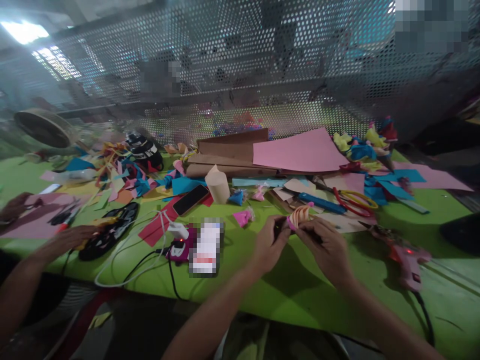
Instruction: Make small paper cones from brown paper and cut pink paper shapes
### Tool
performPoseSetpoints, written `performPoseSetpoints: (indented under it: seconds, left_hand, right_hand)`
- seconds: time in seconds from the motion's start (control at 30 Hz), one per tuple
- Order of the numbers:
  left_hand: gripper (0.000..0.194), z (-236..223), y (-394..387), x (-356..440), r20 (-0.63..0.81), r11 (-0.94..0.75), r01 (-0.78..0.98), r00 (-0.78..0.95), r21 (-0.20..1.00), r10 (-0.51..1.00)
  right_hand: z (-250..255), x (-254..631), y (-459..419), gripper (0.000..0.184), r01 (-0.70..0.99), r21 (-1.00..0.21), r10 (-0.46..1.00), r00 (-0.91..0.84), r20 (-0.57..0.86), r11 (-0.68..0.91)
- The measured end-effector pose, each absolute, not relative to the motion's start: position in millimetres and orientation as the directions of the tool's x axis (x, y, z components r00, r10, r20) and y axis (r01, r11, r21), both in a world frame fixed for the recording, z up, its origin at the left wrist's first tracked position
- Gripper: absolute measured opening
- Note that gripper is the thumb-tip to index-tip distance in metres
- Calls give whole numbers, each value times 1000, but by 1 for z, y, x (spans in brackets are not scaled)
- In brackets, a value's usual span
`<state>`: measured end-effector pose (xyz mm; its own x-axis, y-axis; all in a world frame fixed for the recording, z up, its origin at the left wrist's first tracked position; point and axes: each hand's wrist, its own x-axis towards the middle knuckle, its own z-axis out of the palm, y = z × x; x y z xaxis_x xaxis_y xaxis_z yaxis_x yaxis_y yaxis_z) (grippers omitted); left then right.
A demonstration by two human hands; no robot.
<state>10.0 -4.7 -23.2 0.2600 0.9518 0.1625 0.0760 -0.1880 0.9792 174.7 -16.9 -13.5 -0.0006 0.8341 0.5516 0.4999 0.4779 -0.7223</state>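
Observation:
Both hands meet over the green table around a small cream-and-brown striped paper swirl [299, 216] with pink at its base and tip. My left hand [270, 242] pinches the pink base from the left. On the other side, the fingers of my right hand [329, 246] close on the swirl's lower right. The fingertips partly hide its underside. Just left of my hands lies a small pink paper piece [243, 217] in clear wrap. A pink glue gun [408, 265] with a red light rests to the right of my right hand.
Scissors with red and yellow handles [354, 201], a blue cutter [322, 203] and paper scraps lie beyond my hands. A cream paper roll [217, 186] stands nearby. Leftward are a lit phone [207, 250], a purple power strip [180, 251], loose cables and a co-worker's hands [73, 237].

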Motion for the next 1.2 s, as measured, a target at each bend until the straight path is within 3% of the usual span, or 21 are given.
performPoseSetpoints:
  seconds: [0.67,1.2]
  left_hand:
    - [22,-17,-5,11,130,-144,50,219,988,967]
    - [31,-21,-4,11,129,-127,-21,235,992,963]
  right_hand:
    - [-11,174,-20,15,424,-773,857,-15,515,472]
    - [-10,173,-21,12,409,-773,852,-24,522,485]
